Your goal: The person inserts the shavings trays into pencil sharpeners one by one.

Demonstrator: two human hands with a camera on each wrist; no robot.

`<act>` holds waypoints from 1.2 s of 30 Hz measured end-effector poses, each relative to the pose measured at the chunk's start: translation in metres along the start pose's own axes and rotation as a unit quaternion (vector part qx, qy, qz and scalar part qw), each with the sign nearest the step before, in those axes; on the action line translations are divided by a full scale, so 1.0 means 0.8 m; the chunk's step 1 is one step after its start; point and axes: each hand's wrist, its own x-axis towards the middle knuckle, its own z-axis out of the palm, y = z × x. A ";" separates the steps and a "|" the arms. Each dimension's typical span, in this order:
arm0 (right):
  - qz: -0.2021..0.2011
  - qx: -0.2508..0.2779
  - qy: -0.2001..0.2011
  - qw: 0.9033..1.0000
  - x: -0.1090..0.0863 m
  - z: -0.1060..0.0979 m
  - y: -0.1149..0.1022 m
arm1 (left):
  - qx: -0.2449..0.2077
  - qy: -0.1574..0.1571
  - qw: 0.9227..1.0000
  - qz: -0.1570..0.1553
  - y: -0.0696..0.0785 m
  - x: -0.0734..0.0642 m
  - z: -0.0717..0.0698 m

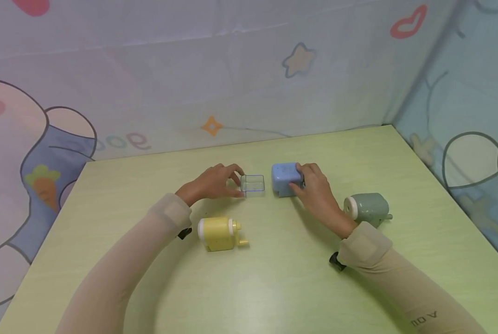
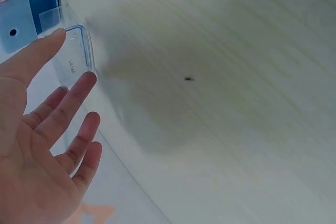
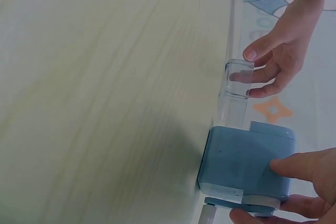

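Note:
My left hand (image 1: 215, 182) pinches the left end of a clear plastic shavings drawer (image 1: 255, 186) between thumb and fingers. Low over the table, the drawer points toward a blue pencil sharpener (image 1: 285, 175) just to its right. My right hand (image 1: 317, 192) grips that sharpener from its crank side, thumb on the near side. An open drawer slot (image 2: 43, 3) and a round pencil hole (image 2: 13, 32) show on the sharpener in the left wrist view. The right wrist view shows the drawer (image 3: 235, 90) in line with the sharpener body (image 3: 247, 161).
A yellow pencil sharpener (image 1: 219, 233) stands nearer me, below the left hand. To the right, a green pencil sharpener (image 1: 370, 207) sits beside the right wrist. Behind the light wooden table (image 1: 282, 287) hangs a printed cloth (image 1: 161, 83).

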 end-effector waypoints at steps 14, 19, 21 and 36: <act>0.007 -0.002 -0.008 1.000 0.000 -0.002 -0.001 | 0.020 -0.015 1.000 0.010 0.006 0.009 -0.001; 0.010 -0.003 -0.010 1.000 -0.001 -0.001 -0.001 | 0.031 -0.020 0.999 0.014 0.011 0.011 -0.003; 0.009 -0.004 -0.009 1.000 -0.001 -0.001 0.000 | 0.034 -0.021 0.999 0.016 0.012 0.012 -0.003; -0.001 0.000 -0.005 1.000 0.000 0.000 0.000 | 0.039 -0.025 0.999 0.021 0.017 0.020 -0.004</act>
